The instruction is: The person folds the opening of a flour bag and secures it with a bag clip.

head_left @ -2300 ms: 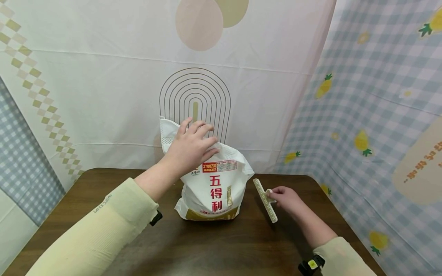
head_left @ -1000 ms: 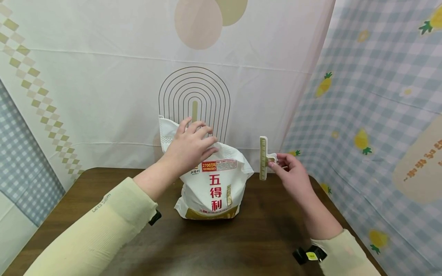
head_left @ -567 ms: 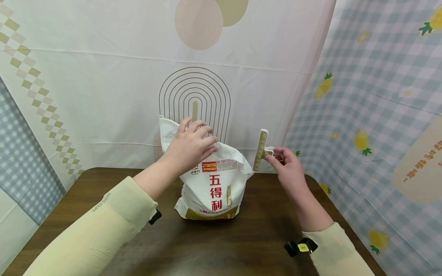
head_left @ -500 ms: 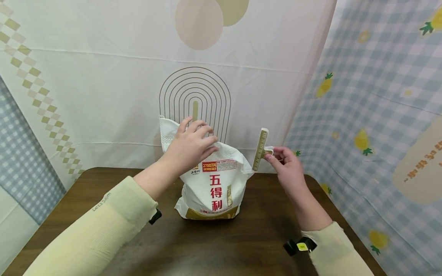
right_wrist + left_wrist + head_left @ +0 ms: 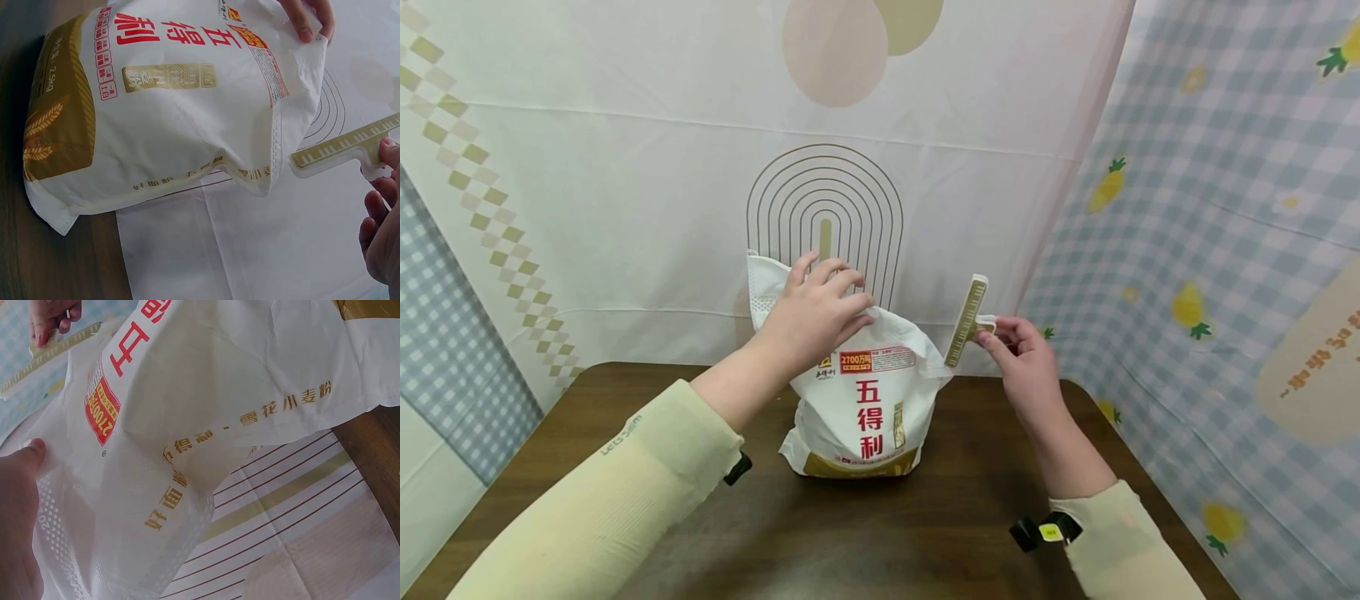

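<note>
while upright, bag (image 5: 842,408) on table (image 5: 820,533) before backdrop (image 5: 985,100)

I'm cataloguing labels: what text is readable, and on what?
"五得利": white bag
"2700万吨": bag's red panel
"雪花小麦粉": bag's side
"好面": bag
"2.5kg": bag
"Lets Slim": left sleeve
Too small or blurred: bag's other print, wristband tag, curtain lettering.

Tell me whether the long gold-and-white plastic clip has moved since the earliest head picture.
Yes: up. In the head view, the clip showed against the brown wooden table then; now it shows above that table's far edge.
</note>
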A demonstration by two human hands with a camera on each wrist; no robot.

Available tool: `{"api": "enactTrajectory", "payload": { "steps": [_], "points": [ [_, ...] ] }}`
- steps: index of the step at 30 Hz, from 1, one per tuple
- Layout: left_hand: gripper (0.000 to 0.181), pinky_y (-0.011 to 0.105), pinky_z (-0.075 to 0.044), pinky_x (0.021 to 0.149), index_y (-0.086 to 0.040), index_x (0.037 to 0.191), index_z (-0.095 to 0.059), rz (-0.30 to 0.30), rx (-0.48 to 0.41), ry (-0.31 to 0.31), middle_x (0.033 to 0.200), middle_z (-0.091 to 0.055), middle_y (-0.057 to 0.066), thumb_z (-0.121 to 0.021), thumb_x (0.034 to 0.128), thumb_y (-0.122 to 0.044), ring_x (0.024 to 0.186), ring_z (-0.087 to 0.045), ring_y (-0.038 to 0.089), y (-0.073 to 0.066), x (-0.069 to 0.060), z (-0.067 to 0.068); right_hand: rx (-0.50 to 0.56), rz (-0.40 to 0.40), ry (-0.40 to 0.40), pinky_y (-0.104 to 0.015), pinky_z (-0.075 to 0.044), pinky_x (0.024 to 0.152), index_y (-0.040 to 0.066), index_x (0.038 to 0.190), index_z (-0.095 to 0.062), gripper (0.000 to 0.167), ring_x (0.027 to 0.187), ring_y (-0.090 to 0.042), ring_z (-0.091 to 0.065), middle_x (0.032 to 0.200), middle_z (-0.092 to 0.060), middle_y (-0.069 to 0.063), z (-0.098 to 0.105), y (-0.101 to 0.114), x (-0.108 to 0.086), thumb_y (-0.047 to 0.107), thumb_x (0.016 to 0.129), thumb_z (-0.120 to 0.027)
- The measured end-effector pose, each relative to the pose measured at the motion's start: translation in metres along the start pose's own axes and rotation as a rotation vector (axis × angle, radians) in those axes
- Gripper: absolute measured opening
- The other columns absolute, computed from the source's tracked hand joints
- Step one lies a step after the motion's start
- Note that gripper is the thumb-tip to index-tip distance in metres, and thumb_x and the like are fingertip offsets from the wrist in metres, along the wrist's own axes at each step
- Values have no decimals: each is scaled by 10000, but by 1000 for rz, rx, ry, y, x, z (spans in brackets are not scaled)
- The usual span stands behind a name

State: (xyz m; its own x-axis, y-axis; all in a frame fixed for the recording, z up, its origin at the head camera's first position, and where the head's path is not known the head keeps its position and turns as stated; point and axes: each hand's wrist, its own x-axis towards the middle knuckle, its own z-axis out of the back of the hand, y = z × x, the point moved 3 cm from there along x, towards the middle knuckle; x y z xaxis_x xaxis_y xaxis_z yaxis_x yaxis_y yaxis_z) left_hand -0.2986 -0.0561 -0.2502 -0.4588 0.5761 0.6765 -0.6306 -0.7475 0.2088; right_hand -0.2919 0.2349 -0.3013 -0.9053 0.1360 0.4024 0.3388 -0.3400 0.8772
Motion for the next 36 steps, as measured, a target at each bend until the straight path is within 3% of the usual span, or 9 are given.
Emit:
{"api": "enactTrajectory", "payload": {
  "steps": [6,11,17,23,29,32,36],
  "points": [
    [178,557,-193,1146,-213,1039,-744,10,-10,-2,1179,-638,25,-679,943,-348,1249,-471,293,0,0,1,5,80,-14,-175,-467,674,-28,1162,-625,304,841,-77,-589,932,-664,82,-3,1,2,148,927,-705],
    [170,548,-187,1149,-215,1040,-746,24,-20,7,1194,-636,25,-677,946,-339,1253,-467,288,1,2,0,-10,90,-12,-171,-454,656,-26,1139,-634,295,820,-80,-569,924,-674,53,-8,0,2,152,918,-715],
    [170,542,-184,1152,-220,1040,-744,31,-32,12,1217,-632,24,-670,949,-343,1256,-462,286,1,3,0,-120,119,2,-189,-411,619,-12,1093,-661,268,782,-128,-489,847,-600,-3,-14,1,1,163,903,-735],
    [160,541,-180,1155,-220,1031,-743,44,-36,12,1218,-631,22,-673,947,-337,1256,-463,286,1,4,1,-252,229,36,-205,-406,601,19,1063,-695,248,758,-164,-490,843,-595,-61,-18,8,3,168,876,-762],
    [157,544,-184,1158,-220,1028,-741,66,-41,21,1238,-624,21,-676,945,-337,1267,-462,287,1,4,1,-413,368,85,-306,-394,652,38,1008,-724,217,780,-202,-496,863,-601,-94,-23,15,1,158,842,-795],
    [153,544,-191,1156,-217,1019,-741,74,-42,19,1246,-622,25,-679,943,-335,1270,-464,288,1,4,1,-492,406,126,-331,-441,651,48,1015,-726,218,808,-222,-509,872,-584,-84,-26,15,-1,178,852,-791],
    [147,540,-188,1155,-216,1007,-741,79,-47,17,1243,-623,26,-680,943,-333,1275,-462,288,0,5,1,-524,394,157,-354,-512,628,65,1028,-730,217,829,-246,-531,905,-597,-70,-29,15,-3,206,869,-777]
  ]
}}
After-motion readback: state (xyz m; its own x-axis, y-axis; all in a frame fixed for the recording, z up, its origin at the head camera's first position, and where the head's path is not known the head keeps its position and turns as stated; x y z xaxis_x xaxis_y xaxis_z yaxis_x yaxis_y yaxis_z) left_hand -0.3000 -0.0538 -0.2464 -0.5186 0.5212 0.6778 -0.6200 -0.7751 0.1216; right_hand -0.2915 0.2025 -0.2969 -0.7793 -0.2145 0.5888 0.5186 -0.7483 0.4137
